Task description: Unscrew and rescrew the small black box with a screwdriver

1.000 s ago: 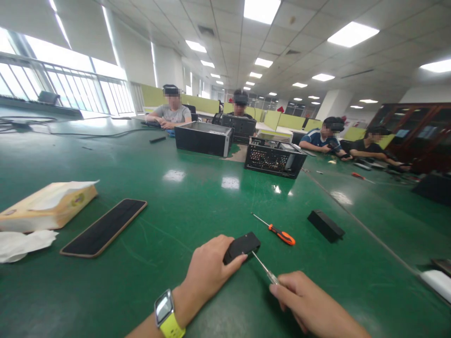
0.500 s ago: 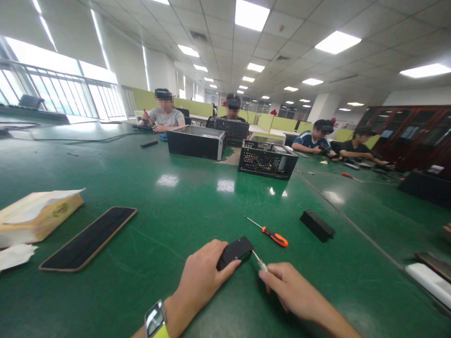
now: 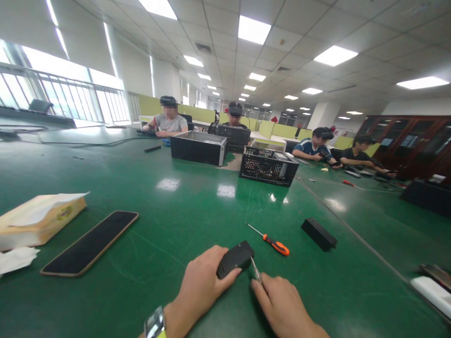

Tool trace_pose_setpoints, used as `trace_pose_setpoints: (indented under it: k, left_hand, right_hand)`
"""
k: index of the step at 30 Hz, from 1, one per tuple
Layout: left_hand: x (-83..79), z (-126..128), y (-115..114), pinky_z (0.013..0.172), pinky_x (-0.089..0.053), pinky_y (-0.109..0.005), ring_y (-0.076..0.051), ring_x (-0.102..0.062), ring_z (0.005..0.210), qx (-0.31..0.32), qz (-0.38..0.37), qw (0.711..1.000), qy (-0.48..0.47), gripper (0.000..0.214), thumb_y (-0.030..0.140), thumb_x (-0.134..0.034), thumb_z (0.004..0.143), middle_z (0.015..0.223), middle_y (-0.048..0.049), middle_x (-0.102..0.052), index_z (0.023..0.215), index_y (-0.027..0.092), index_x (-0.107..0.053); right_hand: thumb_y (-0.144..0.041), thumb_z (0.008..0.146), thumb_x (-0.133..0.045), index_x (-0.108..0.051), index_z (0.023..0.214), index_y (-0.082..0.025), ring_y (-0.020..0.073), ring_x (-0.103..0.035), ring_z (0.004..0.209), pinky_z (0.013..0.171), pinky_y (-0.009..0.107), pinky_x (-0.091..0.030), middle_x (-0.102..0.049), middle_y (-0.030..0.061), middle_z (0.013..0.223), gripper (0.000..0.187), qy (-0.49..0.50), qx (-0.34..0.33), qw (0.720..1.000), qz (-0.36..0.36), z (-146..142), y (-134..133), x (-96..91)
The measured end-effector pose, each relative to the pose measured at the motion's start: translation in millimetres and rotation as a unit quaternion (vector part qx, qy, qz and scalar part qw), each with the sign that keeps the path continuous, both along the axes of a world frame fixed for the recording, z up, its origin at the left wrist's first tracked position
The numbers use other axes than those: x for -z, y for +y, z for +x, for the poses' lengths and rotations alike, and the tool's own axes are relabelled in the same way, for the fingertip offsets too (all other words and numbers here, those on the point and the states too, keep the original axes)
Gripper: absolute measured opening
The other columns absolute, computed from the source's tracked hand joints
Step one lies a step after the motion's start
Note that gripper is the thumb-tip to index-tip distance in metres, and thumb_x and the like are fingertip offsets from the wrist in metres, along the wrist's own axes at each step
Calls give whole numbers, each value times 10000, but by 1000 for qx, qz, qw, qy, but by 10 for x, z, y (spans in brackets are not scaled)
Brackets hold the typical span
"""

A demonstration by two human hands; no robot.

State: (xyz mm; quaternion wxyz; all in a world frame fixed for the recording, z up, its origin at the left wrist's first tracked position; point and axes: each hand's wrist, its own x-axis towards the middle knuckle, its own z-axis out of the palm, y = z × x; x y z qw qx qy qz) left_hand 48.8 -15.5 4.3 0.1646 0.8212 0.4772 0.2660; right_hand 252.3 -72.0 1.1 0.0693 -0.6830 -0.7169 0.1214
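My left hand (image 3: 206,277) grips a small black rectangular box (image 3: 235,259), thumb along its near side and fingers over its far end. In my right hand (image 3: 280,300) is a thin screwdriver (image 3: 256,271) with a clear handle. Its metal tip touches the box's right end, close to the edge. Just beyond, an orange and black screwdriver (image 3: 276,244) lies on the green table (image 3: 169,234). Farther right rests a similar black box (image 3: 319,234). My right palm hides most of the handle it holds.
At the left lie a black phone-like slab (image 3: 91,244) and a tissue pack (image 3: 42,218). Two open computer cases (image 3: 199,149) (image 3: 268,166) stand farther back. A white object (image 3: 431,293) sits at the right edge. Several people work across the table.
My right hand has turned and moved slightly left, and the screwdriver stands steeper against the box's end. My left hand keeps its hold. The view has tilted up a little.
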Motion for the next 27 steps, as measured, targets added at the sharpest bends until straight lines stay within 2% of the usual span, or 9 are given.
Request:
trace_pose_setpoints:
  k: [2,5,8,10,13,18,22,27]
  left_hand:
    - [1,1,-3,745,-499,-320,-257,-672,887,-4,-1,1000,-5,240,393,-642,869,952,-45,-703,1019,207,-665]
    - [9,-7,2,751,-502,-316,-251,-675,880,-6,-5,1000,-21,234,384,-662,850,948,-40,-710,1012,214,-672]
    - [17,-29,27,776,-509,-315,-248,-677,886,4,-3,999,-41,271,377,-688,820,969,-44,-718,1040,219,-674]
    - [13,-47,48,785,-513,-316,-250,-678,883,17,-1,999,-46,295,371,-709,794,974,-46,-723,1046,219,-679]
    - [-8,-66,67,780,-514,-313,-250,-676,874,31,0,998,-46,287,365,-710,790,960,-47,-724,1036,219,-687]
    - [-24,-71,64,770,-514,-315,-252,-671,878,29,-9,999,-40,268,342,-712,796,958,-43,-718,1033,218,-687]
    - [-4,-74,66,792,-520,-331,-260,-670,900,30,-2,999,-40,282,349,-715,801,984,-53,-716,1042,206,-683]
    - [16,-75,68,754,-537,-340,-277,-678,882,27,19,999,-16,302,357,-726,786,957,-66,-718,1039,199,-682]
  right_hand:
    - [-352,995,-348,-674,842,-193,228,-688,793,636,252,-389,-745,100,832,394,2,-1,1000,1,-34,-24,10]
    - [-391,986,-352,-621,751,-189,191,-667,685,584,231,-398,-685,51,702,411,103,-15,994,-32,34,17,-12]
    - [-437,949,-381,-529,694,-195,128,-549,442,442,194,-371,-499,-41,517,381,250,-16,958,-142,172,112,-31]
    - [-448,913,-430,-504,670,-200,106,-468,373,386,180,-333,-415,-73,474,355,290,-17,940,-181,239,166,-45]
    - [-429,892,-448,-510,644,-196,103,-445,383,383,179,-311,-394,-72,467,345,289,-22,942,-167,240,195,-77]
    - [-358,880,-462,-528,605,-185,120,-503,518,476,186,-345,-455,-35,527,331,263,-29,958,-112,125,177,-77]
    - [-354,887,-443,-518,597,-189,117,-470,485,469,203,-301,-441,-39,502,343,260,-41,957,-119,141,210,11]
    - [-354,849,-507,-477,559,-180,96,-375,520,493,214,-250,-386,-51,526,340,272,-45,951,-143,349,254,64]
